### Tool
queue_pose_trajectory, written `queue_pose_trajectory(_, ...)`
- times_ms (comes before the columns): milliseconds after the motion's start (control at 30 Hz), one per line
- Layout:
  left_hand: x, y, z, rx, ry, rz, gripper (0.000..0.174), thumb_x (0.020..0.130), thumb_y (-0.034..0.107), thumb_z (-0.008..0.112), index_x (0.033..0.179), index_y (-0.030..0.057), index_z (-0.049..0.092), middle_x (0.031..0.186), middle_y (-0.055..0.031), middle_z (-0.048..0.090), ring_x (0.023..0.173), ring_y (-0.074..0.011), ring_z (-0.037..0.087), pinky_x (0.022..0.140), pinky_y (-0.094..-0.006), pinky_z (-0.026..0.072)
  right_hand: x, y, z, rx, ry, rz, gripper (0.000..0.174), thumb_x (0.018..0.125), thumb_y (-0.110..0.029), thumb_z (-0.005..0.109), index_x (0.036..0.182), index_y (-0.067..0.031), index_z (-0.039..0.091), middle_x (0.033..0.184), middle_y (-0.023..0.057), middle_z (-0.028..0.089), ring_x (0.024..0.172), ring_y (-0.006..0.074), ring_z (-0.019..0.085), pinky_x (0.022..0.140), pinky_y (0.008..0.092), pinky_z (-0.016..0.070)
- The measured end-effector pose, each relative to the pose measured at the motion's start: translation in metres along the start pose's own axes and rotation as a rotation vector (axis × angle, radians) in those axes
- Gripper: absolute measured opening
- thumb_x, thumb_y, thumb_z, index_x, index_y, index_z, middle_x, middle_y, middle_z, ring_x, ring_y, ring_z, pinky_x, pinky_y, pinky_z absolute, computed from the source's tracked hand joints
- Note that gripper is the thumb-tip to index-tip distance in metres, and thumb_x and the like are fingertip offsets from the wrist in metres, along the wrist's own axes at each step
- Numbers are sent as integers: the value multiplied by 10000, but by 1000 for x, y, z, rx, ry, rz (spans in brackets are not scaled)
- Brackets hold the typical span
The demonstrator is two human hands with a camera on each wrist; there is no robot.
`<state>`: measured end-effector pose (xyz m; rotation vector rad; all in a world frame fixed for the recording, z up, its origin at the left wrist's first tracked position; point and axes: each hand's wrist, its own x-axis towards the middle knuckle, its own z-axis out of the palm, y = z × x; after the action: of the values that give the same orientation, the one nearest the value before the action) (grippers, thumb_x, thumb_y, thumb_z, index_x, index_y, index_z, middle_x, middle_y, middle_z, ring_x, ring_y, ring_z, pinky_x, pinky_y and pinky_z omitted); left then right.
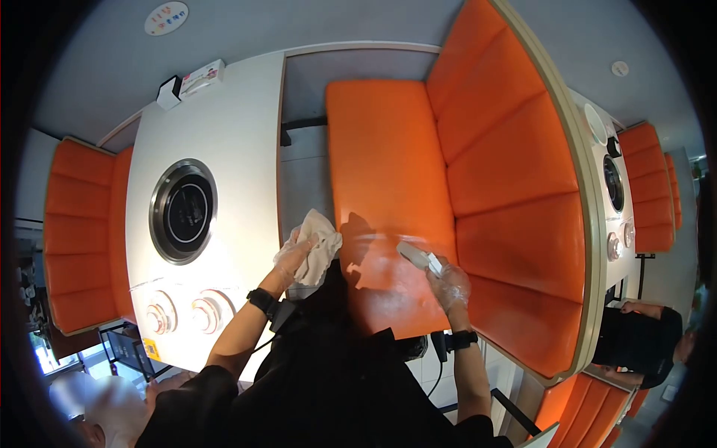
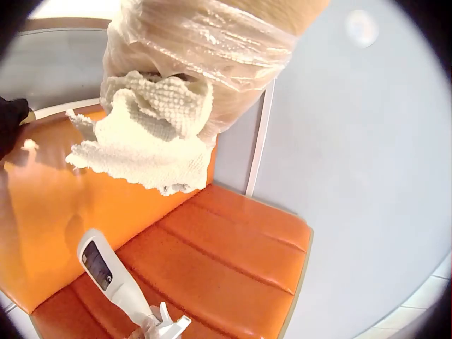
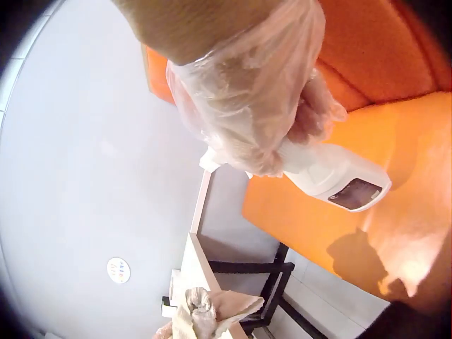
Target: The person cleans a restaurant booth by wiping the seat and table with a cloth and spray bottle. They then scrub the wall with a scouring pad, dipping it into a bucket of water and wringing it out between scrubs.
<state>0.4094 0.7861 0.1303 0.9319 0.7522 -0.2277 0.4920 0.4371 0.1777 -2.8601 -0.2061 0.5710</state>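
Note:
My left hand [image 1: 293, 260], in a clear plastic glove, grips a crumpled white cloth [image 1: 320, 250] between the table edge and the orange bench seat [image 1: 385, 164]. The cloth's waffle-like weave shows close up in the left wrist view, where the cloth [image 2: 152, 145] hangs below the glove. Over the front part of the seat, my gloved right hand [image 1: 451, 287] holds a white spray bottle [image 1: 413, 255] by its neck. A dark label marks the bottle [image 3: 339, 176] in the right wrist view. Its body points away from the hand, tilted over the seat.
To the left stands a white table [image 1: 246, 134] with a round inset cooker [image 1: 184, 211] and knobs [image 1: 213, 311]. A tissue box [image 1: 202, 78] sits at its wall end. The padded backrest [image 1: 508, 179] rises on the right. Another person [image 1: 635, 340] is at far right.

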Motion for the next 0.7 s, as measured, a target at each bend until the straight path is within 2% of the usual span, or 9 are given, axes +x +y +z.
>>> queue_pose_trajectory(167,-1,2,-1,35,2,-14,407,977,216,623,1322,106,439,1095,-93,630,878,-205,672,723,-332,581,6,-3,-2,-2,-33,-5,377,871,-371,644,1193,-176,638,907,126,707,866,316,689,736,432,549)
queue_pose_trajectory(233,6,-8,-9,67,15,-3,412,977,217,622,1328,106,436,1092,-94,631,881,-205,673,720,-333,582,9,-5,-3,21,5,-73,424,877,-412,623,1216,-158,631,888,181,699,805,371,680,693,457,535)
queue_pose_trajectory(300,10,-8,-11,101,23,15,417,978,218,620,1333,105,432,1090,-96,632,883,-205,674,717,-334,583,14,-11,-4,-18,-13,-77,419,877,-412,623,1206,-154,635,887,179,699,806,366,681,696,454,535)
queue_pose_trajectory(367,5,-3,-5,53,40,-44,418,980,219,617,1339,114,432,1085,-89,632,880,-200,673,713,-331,583,18,-18,-9,-62,-33,-81,414,877,-413,624,1197,-150,639,887,177,699,808,360,682,700,451,534)
queue_pose_trajectory(467,-1,-1,-3,-38,47,-60,409,982,215,612,1339,126,435,1089,-82,631,881,-194,668,714,-329,583,21,-40,-23,19,-68,-71,411,876,-411,626,1188,-144,640,891,176,699,816,352,682,709,448,534)
queue_pose_trajectory(600,-5,-5,-6,-41,65,-28,413,980,211,614,1347,138,438,1104,-76,630,895,-187,662,724,-324,579,29,-63,-28,24,-26,-187,409,877,-404,626,1188,-139,650,889,172,700,813,349,681,717,445,537)
queue_pose_trajectory(700,-13,-12,-8,-46,182,-26,475,975,194,620,1399,134,415,1138,-77,627,923,-185,657,747,-315,572,21,-89,-40,30,-21,-212,391,877,-380,635,1185,-140,663,898,171,702,811,346,682,714,432,542)
